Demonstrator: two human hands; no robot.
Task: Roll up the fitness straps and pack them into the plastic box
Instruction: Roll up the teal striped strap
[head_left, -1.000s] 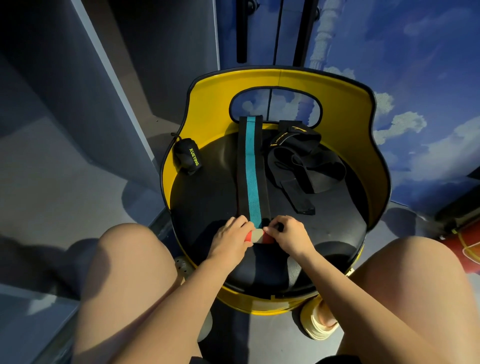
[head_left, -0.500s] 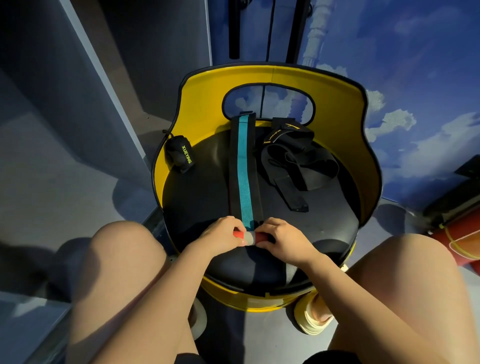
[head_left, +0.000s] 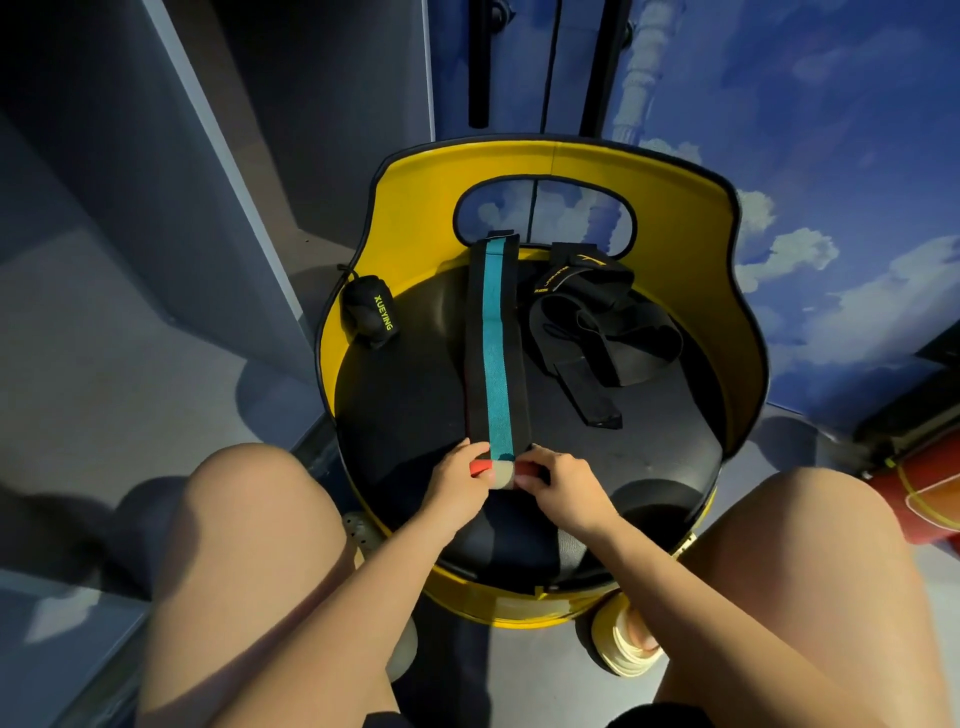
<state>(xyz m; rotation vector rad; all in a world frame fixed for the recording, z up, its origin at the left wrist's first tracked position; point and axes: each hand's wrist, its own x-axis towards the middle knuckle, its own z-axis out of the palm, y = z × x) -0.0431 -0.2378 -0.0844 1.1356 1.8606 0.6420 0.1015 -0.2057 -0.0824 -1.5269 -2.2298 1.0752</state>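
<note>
Pinching the rolled near end of the long black-and-teal elastic strap (head_left: 492, 353), left hand (head_left: 457, 486) and right hand (head_left: 558, 486) kept its coil tight on the black padded seat (head_left: 410, 405); no box showed.

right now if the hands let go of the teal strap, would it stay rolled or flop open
The teal strap lies limp and flat on the seat, so probably floppy. Its small rolled end is pinched by the left hand and right hand; released, it would likely loosen.

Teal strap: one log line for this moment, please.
teal strap flat on seat | left hand, right hand pinch rolled near end | box not seen
</note>
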